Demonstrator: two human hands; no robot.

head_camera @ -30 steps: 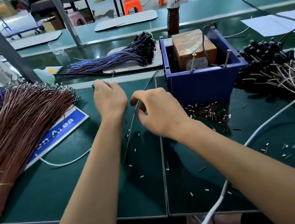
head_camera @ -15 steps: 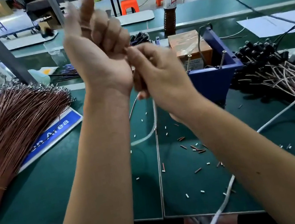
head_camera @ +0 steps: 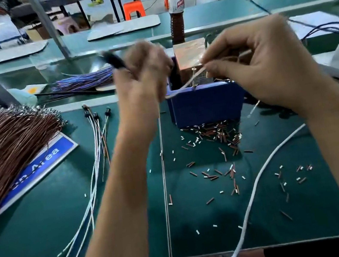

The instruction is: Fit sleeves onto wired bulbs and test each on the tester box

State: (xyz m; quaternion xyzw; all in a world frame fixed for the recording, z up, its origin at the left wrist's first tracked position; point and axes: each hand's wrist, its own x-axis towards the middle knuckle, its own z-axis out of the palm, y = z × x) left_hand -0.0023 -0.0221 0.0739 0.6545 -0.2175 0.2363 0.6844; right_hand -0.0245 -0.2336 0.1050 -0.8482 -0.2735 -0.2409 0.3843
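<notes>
— While both hands hang raised over the dark green rubber work mat (head_camera: 46,229), how much room is around them in the head view?

— Fair room toward the near edge. The mat's front rim runs along the bottom, and a seam splits it down the middle. A thick bundle of brown wires (head_camera: 3,153) crowds the left side over a blue-and-white area sign (head_camera: 41,166). A few loose white-wired bulbs with black heads (head_camera: 98,154) lie just right of that bundle. The blue plastic tester box (head_camera: 205,104) stands directly behind the hands, with a scatter of short brown and white sleeves (head_camera: 213,138) at its foot. A thick white cord (head_camera: 250,195) crosses the right half.

— And the grips?

— The left hand (head_camera: 144,80) is curled tight round a wired bulb; its blurred black bulb head (head_camera: 115,62) sticks out up and left of the fist. The right hand (head_camera: 266,66) pinches the pale wire lead (head_camera: 189,81) narrowly between thumb and forefinger, other fingers folded in.

— Where does that lead run?

— Between the two hands, over the box's near rim. Whether a sleeve sits on it, I cannot tell; motion blurs it.

— Anything farther back?

— A purple-blue wire bundle (head_camera: 85,83) and a clear plastic bottle of brown liquid (head_camera: 176,11) behind the box.
</notes>
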